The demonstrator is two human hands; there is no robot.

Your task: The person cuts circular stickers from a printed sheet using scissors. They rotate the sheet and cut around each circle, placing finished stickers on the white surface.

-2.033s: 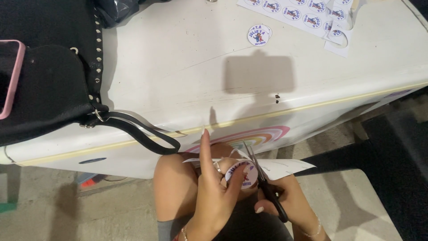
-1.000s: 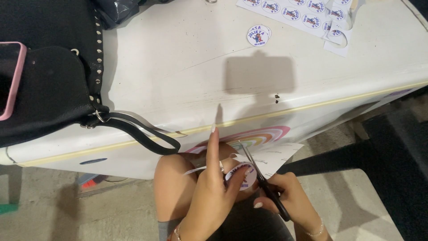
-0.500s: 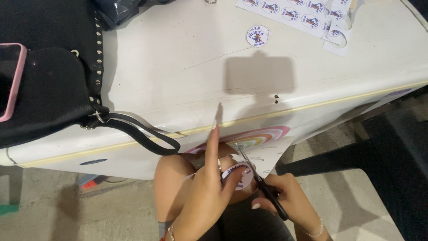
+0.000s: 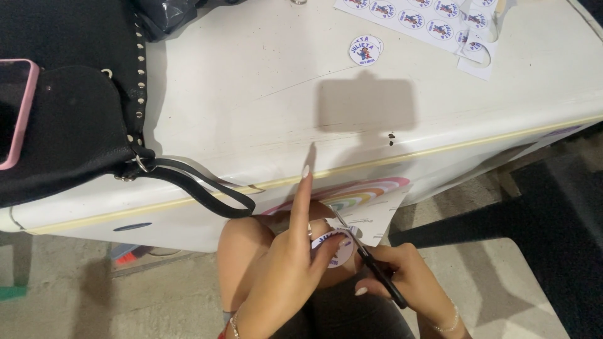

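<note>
Turned a little since earlier, the round sticker point(image 4: 331, 247) sits pinched in left hand point(image 4: 282, 276) fingers while right hand point(image 4: 411, 285) grips scissors point(image 4: 370, 263).

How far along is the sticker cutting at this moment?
Done: one round cut sticker lies on the white table. In hand: left hand holds a round sticker while right hand works the scissors around it. Left: the printed sheet holds more uncut rounds.

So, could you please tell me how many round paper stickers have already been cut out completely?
2: one round cut-out paper sticker lies alone on the white table; another is pinched in the left hand at the scissors. Others may be hidden.
</note>
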